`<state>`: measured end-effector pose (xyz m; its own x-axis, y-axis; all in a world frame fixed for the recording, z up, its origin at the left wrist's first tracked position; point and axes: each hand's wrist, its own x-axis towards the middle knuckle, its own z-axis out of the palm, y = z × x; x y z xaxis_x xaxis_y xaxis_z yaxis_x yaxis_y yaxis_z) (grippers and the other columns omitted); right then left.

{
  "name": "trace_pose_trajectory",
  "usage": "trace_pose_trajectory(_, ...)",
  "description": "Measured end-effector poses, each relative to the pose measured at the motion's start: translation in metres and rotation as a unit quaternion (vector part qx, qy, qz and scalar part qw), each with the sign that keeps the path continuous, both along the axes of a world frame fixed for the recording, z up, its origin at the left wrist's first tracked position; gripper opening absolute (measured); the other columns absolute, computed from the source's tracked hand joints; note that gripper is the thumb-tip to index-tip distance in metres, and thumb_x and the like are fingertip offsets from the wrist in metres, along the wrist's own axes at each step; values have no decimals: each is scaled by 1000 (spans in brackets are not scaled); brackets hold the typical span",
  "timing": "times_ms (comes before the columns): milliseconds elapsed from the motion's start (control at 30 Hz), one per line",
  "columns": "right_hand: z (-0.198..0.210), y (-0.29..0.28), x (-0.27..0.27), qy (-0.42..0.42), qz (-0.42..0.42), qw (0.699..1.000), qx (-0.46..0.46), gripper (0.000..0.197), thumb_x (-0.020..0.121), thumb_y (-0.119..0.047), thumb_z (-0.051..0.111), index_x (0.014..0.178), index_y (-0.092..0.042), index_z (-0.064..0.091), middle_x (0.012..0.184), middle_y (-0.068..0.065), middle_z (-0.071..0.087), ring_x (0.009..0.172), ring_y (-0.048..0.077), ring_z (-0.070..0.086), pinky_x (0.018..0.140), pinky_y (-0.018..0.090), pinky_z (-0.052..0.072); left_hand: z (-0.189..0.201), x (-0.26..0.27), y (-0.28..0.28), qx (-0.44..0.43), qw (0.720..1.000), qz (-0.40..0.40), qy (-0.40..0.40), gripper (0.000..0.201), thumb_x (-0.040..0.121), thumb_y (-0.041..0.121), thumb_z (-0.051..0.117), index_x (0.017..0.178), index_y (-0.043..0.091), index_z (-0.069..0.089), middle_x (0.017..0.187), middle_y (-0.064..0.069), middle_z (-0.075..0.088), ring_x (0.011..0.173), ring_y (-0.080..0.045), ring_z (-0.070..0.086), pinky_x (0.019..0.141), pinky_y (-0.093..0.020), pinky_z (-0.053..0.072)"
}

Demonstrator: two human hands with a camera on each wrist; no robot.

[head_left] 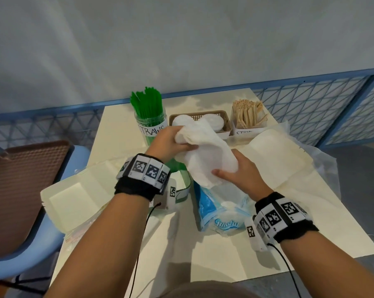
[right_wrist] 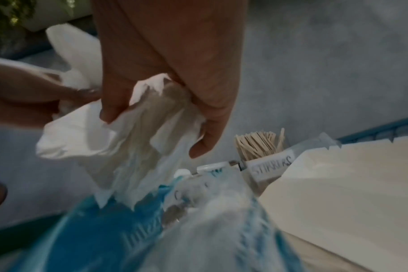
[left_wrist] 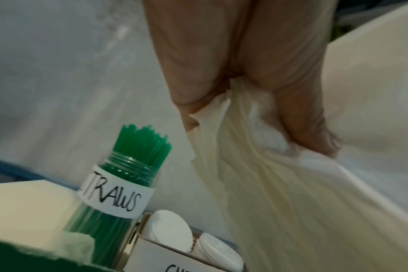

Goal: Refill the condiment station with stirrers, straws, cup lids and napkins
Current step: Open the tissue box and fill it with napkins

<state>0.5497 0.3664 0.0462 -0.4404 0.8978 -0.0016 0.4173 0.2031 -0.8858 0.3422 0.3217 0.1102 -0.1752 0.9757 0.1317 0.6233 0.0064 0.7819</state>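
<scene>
Forearms with black wristbands carrying white square-coded markers reach in from six o'clock over a cream rectangular table [head_left: 214, 254]. Nearest the body, just at the table's middle, lies a clear and blue plastic napkin packet printed "Blissful" [head_left: 221, 208], its open mouth turned toward twelve o'clock. Above that mouth both hands hold a soft white bundle of paper napkins [head_left: 205, 151], lifted clear of the table. The right hand [head_left: 241, 168] grips the bundle's near end, at five o'clock of the bundle, thumb on top and fingers curled under the paper; the right wrist view shows the tissue bunched between thumb and fingers, its lower edge touching the packet's opening. The left hand [head_left: 172, 140] clamps the far end, at eleven o'clock of the bundle, fingers wrapped round crumpled paper. At eight o'clock of the table sits an open cream foam clamshell box [head_left: 74, 196], and at three o'clock a second cream foam box [head_left: 280, 155] lies on thin clear plastic. Farther off, along the twelve o'clock edge, stand three holders: at eleven o'clock a clear jar labelled "STRAWS" [head_left: 150, 125] packed with upright green straws [head_left: 146, 102]; at twelve a brown woven basket [head_left: 203, 115] holding white round cup lids [head_left: 214, 123]; at one o'clock a clear box labelled for stirrers [head_left: 248, 131], filled with upright pale wooden stirrers [head_left: 247, 114]. A blue lattice fence [head_left: 311, 100] runs behind the table, and a brown and blue chair [head_left: 26, 179] stands at nine o'clock.
</scene>
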Motion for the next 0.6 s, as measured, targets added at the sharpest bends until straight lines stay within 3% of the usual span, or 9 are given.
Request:
trace_pose_trajectory(100, 8, 5, -13, 121, -10, 990, -76, 73, 61, -37, 83, 124, -20, 53, 119, 1, 62, 110, 20, 59, 91, 42, 52, -4, -20, -16, 24, 985, 61, -162, 38, 69, 17, 80, 103, 20, 66, 105, -4, 68, 84, -2, 65, 87, -32, 52)
trace_pose_trajectory(167, 14, 5, -29, 188, 5, 974, -124, 83, 55, -40, 85, 127, -19, 51, 123, 4, 62, 114, 23, 59, 91, 45, 53, -13, -32, -30, 51, 957, 115, -261, 38, 60, 26, 81, 95, 22, 66, 101, -4, 70, 85, -9, 67, 83, -34, 54)
trace_pose_trajectory(267, 13, 2, -63, 221, 37, 964, -145, 74, 67, -29, 80, 133, -19, 46, 127, 3, 60, 116, 22, 57, 94, 43, 51, -32, -46, -52, 72, 909, 196, -360, 41, 66, 19, 78, 105, 12, 65, 102, -7, 69, 92, -24, 67, 77, -33, 57)
trace_pose_trajectory(333, 5, -2, -85, 198, 38, 970, -136, 70, 70, -30, 75, 132, -19, 47, 127, 2, 60, 116, 21, 57, 98, 46, 48, -47, -55, -66, 63, 894, 241, -372, 43, 72, 11, 76, 111, 2, 61, 101, -10, 68, 93, -28, 65, 72, -31, 57)
trace_pose_trajectory(433, -10, -7, -107, 123, 44, 982, -136, 66, 72, -28, 74, 132, -18, 47, 127, 4, 59, 117, 23, 55, 102, 48, 44, -66, -65, -86, 27, 895, 277, -349, 47, 71, 7, 77, 113, 0, 58, 107, -16, 66, 103, -33, 62, 88, -42, 53)
trace_pose_trajectory(600, -23, -11, -117, -14, 89, 988, -126, 56, 83, -14, 67, 134, -13, 43, 131, 8, 55, 122, 26, 50, 106, 44, 40, -81, -68, -99, 1, 924, 312, -222, 42, 85, 30, 65, 118, 4, 57, 115, -12, 64, 108, -28, 59, 95, -38, 46)
